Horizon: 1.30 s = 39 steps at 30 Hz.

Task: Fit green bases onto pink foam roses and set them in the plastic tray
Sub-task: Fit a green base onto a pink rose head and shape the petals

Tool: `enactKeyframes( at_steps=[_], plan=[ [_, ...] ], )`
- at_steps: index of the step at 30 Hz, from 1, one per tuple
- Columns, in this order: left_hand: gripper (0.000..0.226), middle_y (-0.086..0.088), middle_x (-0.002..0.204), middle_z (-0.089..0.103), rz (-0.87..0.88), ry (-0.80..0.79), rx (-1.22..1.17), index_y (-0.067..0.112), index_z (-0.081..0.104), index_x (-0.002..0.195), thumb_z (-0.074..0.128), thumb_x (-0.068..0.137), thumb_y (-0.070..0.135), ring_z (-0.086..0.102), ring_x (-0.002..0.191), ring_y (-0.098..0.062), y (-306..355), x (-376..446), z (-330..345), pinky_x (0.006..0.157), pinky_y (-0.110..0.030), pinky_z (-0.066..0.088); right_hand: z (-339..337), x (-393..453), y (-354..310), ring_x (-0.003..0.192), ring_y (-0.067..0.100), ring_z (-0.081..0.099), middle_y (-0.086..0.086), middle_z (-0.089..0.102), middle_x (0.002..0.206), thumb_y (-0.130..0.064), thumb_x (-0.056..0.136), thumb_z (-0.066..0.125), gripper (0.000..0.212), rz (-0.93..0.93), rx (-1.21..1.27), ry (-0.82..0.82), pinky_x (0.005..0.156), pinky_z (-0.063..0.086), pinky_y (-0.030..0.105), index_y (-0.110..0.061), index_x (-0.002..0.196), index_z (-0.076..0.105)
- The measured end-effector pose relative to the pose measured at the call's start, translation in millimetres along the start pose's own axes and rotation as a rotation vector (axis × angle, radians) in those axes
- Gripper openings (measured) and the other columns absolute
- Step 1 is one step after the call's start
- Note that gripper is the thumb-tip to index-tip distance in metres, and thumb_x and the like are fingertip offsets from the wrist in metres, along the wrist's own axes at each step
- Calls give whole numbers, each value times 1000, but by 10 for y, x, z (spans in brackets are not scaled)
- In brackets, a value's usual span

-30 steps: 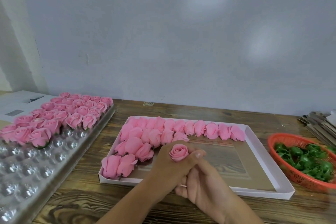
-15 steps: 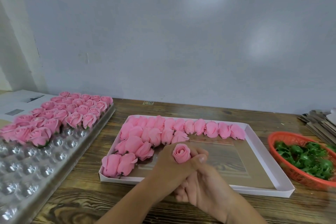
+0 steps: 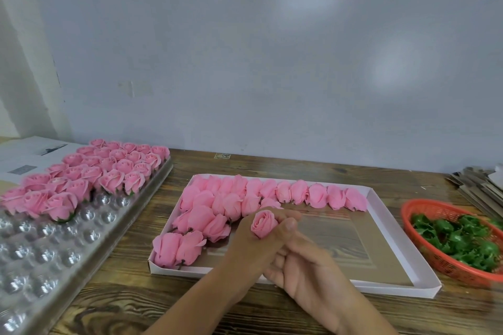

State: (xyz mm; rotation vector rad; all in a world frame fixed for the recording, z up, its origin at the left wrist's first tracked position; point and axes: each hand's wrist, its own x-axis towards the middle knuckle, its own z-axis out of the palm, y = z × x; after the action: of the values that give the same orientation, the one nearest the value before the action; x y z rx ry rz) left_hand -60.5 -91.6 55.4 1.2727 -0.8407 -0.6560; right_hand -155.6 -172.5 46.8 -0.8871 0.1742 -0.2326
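Wooden table (image 3: pixel 272 315): dark, strongly grained brown boards run the full width of the view, bearing every container.
Wall (image 3: pixel 272 62): a pale grey-white panel stands upright right behind the table, with a few small dark holes near its top edge.
Papers (image 3: pixel 32 155): white printed sheets lie at the far left, behind the plastic tray.
Cardboard stack (image 3: pixel 479 185): flat grey pieces are piled at the far right edge, behind the basket.
Plastic tray (image 3: pixel 89 250): clear, with rows of round dimples, it lies at the left; its far half is filled.
Finished roses (image 3: pixel 109 168): pink foam roses stand upright in the tray's far rows, packed close, with green showing under the nearest ones.
White box (image 3: pixel 402 250): a shallow white-rimmed tray with a brownish floor sits in the middle of the table.
Loose roses (image 3: pixel 245 196): pink roses lie on their sides in one row along the box's far edge, with more heaped toward its left end.
Orange basket (image 3: pixel 424 250): a mesh basket stands at the right, just beside the box.
Green bases (image 3: pixel 460 242): dark green leafy pieces are heaped inside the basket.
Held rose (image 3: pixel 263 223): a single pink rose is up over the box, bloom toward the camera.
Left hand (image 3: pixel 255 247): curled round the held rose, thumb against its side.
Right hand (image 3: pixel 307 272): tucked under the left hand with fingers bent; what they grip is hidden, so I cannot tell.
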Motion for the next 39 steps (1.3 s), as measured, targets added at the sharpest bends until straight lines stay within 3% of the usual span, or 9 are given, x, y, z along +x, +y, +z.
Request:
enactKeyframes(
  at_steps=[3,6,9,12,16,19,25,34,39],
  plan=[
    [23,0,107,75,8,-72,-21,11,73,98,79,85,28,71,85,-9,20,31,-80,70,-23,57,-48,8,-25,94,26,54,21,51,109,-23,83,66,31,-15,40,89,82,53,36,-5,109,69],
    [18,-2,96,76,70,-132,2,21,75,99,82,83,17,71,82,-10,18,52,-169,73,-21,56,-72,9,-67,64,16,51,8,47,73,-24,80,64,19,-27,76,151,62,53,30,-8,90,60],
    [25,2,101,76,121,-105,92,33,77,97,86,74,29,72,97,-15,-23,84,-239,84,-29,59,-103,20,-91,52,12,44,2,41,60,-29,73,68,21,-11,39,229,52,50,25,-11,77,56],
    [28,1,105,76,151,-115,141,36,77,99,86,72,33,72,102,-19,-64,108,-273,90,-37,60,-121,16,-116,48,11,42,2,42,59,-33,70,69,26,21,-22,265,47,47,23,-9,78,64],
    [29,6,103,76,165,-107,194,40,76,99,85,72,34,72,99,-15,-69,109,-275,84,-28,60,-119,-3,-148,47,12,42,2,45,59,-37,74,67,24,37,-83,246,45,44,23,-13,75,70],
    [26,9,97,77,159,-60,188,39,77,95,85,71,32,72,91,-7,-56,111,-276,79,-19,56,-118,-20,-171,56,12,51,6,56,72,-41,75,66,35,-45,-246,287,50,47,25,-11,93,66],
    [26,3,97,78,99,-53,127,33,77,95,85,78,14,73,92,-14,-54,107,-278,80,-23,57,-166,-71,-222,86,18,67,16,69,105,-10,91,61,22,-235,-404,295,69,55,30,-18,107,72],
    [26,1,102,77,141,-96,174,36,77,98,83,76,25,74,96,-19,-25,95,-271,85,-36,61,-184,-41,-216,63,11,59,7,66,76,-26,76,70,30,-242,-314,294,63,57,24,-10,101,76],
    [34,9,94,77,155,-77,206,35,78,95,82,81,5,72,85,-6,-30,92,-269,73,-20,56,-224,-30,-210,62,11,61,11,67,75,-33,76,70,31,-237,-305,309,57,55,23,-9,95,77]
  ],
)
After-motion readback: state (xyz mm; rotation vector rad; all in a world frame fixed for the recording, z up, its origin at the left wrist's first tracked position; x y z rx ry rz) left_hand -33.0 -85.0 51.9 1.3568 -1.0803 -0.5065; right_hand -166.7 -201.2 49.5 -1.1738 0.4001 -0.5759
